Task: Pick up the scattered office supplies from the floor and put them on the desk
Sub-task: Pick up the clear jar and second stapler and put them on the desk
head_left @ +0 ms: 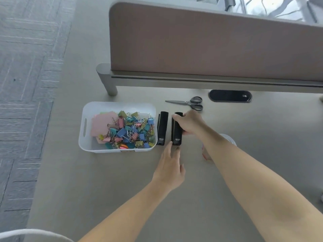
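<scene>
Two black staplers lie side by side on the grey desk (104, 180). My right hand (189, 123) grips the right stapler (176, 135) from its right side, thumb over the far end. My left hand (170, 165) reaches up from below with straight fingers, its fingertips touching that stapler's near end. The left stapler (162, 128) lies free beside a white bin (87, 137) holding several coloured binder clips (132, 130) and pink sticky notes (101, 124). Black-handled scissors (189, 102) lie further back.
A brown partition panel (209, 44) on a grey frame borders the desk's far side, with a black oval cable port (229, 96) in front of it. A clear tape roll (229, 138) sits partly hidden under my right forearm. Grey carpet (22, 84) lies left.
</scene>
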A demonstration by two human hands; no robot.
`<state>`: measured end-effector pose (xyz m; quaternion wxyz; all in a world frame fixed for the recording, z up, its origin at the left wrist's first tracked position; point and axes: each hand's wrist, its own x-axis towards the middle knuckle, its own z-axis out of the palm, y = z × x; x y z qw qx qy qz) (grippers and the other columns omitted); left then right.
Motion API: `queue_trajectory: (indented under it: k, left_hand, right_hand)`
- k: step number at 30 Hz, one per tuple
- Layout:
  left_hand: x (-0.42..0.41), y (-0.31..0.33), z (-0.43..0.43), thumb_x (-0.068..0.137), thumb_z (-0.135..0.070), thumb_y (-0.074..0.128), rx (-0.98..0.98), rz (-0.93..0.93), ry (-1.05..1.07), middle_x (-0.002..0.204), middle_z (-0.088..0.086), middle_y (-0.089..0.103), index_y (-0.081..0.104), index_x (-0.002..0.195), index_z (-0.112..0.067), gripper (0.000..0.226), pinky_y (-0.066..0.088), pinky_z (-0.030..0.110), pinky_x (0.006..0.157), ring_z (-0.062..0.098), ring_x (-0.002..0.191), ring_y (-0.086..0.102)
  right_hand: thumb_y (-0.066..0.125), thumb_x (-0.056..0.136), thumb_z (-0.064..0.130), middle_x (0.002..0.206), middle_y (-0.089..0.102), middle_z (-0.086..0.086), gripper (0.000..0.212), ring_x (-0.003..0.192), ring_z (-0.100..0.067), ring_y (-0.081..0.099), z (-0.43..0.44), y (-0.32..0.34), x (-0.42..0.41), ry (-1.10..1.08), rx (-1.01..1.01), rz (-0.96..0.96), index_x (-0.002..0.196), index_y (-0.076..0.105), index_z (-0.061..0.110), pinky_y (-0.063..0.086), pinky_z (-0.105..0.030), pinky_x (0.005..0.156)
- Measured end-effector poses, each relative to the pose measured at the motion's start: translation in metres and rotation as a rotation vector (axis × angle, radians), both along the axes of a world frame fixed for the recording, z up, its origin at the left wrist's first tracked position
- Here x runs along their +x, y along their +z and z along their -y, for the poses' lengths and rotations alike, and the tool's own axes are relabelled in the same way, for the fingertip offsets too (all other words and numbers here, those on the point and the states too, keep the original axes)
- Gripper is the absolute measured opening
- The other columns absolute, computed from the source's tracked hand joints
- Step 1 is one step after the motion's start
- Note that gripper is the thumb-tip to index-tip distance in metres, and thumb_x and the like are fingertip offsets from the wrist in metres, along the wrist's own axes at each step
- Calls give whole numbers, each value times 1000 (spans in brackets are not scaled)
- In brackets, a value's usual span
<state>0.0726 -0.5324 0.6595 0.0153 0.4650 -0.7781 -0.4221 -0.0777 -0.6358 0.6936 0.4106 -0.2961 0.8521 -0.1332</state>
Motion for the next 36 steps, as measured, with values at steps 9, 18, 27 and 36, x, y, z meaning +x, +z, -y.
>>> queue_trajectory:
  k: [9,18,27,36]
  left_hand:
    - [0,-2,7,91,-22,56,0,-20,45,151,0,18,30,149,-16,63,35,30,109,18,138,34]
    - [-4,3,-8,95,-28,49,-7,136,-6,157,9,8,27,149,-18,58,30,41,113,28,146,11]
    - [-7,-5,-20,89,-70,36,-28,508,-242,154,17,-38,-18,154,-24,96,-15,56,116,43,142,-31]
    - [4,-16,-9,69,-85,48,89,578,-428,133,11,-63,-47,135,-32,127,-25,58,108,39,123,-55]
  right_hand:
    - [66,85,49,95,74,-14,55,74,-26,75,-3,-5,-5,-82,-16,181,97,66,-5,63,-42,70]
    - [62,76,65,133,37,-4,69,126,-32,37,-113,54,-56,310,107,-361,132,40,32,40,-44,95]
    - [62,79,62,142,21,-10,82,125,-41,36,-116,17,-58,434,36,-420,142,16,35,46,-50,91]
    - [64,79,59,152,14,-13,83,128,-42,35,-83,1,-72,424,-44,-538,143,20,29,44,-49,98]
